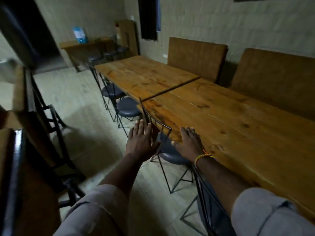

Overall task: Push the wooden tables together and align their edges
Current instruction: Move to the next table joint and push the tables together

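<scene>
Two long wooden counters stand end to end, with a thin dark seam between them. The near counter (230, 126) has a glossy, knotted plank top; the far counter (144, 74) sits slightly offset from it along the aisle edge. The right hand (190, 142) lies flat and open on the near counter's edge, with a braided wristband behind it. The left hand (141, 142), fingers spread, rests against the thin wire back of a chair (163, 142) with a round padded seat, tucked beside the near counter.
</scene>
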